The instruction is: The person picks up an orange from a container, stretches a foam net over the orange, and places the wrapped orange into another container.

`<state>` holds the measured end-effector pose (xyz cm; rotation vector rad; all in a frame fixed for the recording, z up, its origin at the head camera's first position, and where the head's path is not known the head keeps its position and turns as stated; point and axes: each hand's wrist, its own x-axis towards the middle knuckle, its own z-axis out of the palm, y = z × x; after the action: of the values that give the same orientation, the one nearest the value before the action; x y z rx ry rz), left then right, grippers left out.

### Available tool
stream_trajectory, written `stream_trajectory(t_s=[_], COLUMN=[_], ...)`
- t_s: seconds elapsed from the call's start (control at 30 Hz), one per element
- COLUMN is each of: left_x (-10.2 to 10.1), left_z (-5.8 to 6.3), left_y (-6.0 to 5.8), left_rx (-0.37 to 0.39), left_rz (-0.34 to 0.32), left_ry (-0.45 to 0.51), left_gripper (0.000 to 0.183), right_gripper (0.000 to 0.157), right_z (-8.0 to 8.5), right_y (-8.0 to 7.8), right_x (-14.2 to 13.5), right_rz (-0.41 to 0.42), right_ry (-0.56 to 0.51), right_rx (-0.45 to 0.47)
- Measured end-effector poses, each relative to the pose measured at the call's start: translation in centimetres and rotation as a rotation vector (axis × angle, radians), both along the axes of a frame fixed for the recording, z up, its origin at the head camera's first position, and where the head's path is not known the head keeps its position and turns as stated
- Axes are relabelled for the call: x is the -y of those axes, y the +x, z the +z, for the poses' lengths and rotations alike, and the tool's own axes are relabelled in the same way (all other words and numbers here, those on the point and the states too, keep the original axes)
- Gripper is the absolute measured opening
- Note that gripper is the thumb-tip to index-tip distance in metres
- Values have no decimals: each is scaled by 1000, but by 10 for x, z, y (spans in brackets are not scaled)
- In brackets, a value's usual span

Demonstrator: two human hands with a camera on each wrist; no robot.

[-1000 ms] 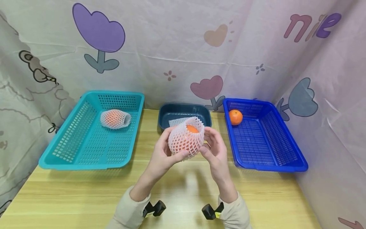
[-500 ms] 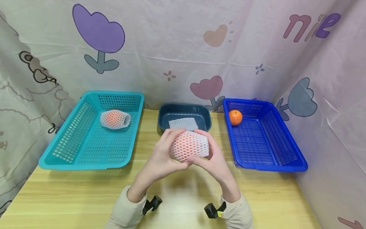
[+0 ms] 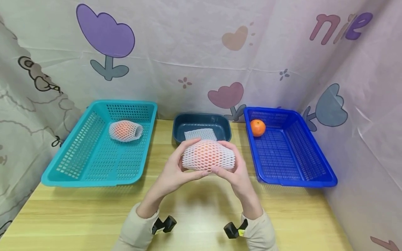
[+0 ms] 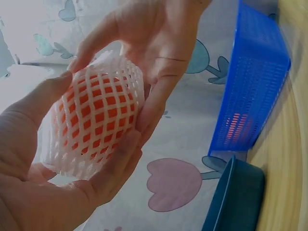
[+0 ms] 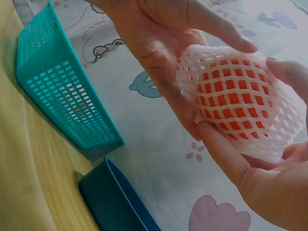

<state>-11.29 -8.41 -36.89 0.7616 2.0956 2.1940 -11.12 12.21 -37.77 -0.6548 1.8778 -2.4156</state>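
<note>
Both hands hold an orange [image 3: 205,155] covered by a white foam net sleeve [image 4: 77,144], raised in front of the small dark bin. The sleeve lies sideways, and its mesh reaches past the fruit at both ends. My left hand [image 3: 176,170] grips the left end, thumb below and fingers over the top. On the right end, my right hand [image 3: 240,170] grips in the same way, the two thumbs nearly meeting at the near side. In the right wrist view the orange colour [image 5: 236,98] shows through the diamond holes.
A turquoise basket [image 3: 146,153] at left holds another netted orange [image 3: 123,130]. In the blue basket [image 3: 255,157] at right sits a bare orange [image 3: 258,128]. Behind the hands, the dark bin [image 3: 202,115] contains a flat foam net [image 3: 201,133]. A printed curtain [image 3: 176,42] hangs behind.
The sleeve's open end faced up with bare orange showing; both hands have turned it sideways. The mesh is now stretched longer, and the flat net in the bin has come into fuller view.
</note>
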Motion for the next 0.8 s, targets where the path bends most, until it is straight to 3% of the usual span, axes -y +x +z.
stream_trajectory(t_s=[0.3,0.5,0.67,0.8], left_x=[22,59,92,123], left_z=[5,11,21,29], left_y=[3,11,15,10], left_rx=[28,94,120,132], left_rz=[81,97,153,163], left_ry=[-51,-62,-166,-260], left_gripper=[80,78,75,72], right_gripper=[67,68,65,62], right_z=[7,9,10,10], right_y=[-9,-15,-21,-28], right_x=[14,43,75,106], right_rz=[68,142,188,203], right_ry=[69,57,60,52], right_rx=[-12,-2,9,21])
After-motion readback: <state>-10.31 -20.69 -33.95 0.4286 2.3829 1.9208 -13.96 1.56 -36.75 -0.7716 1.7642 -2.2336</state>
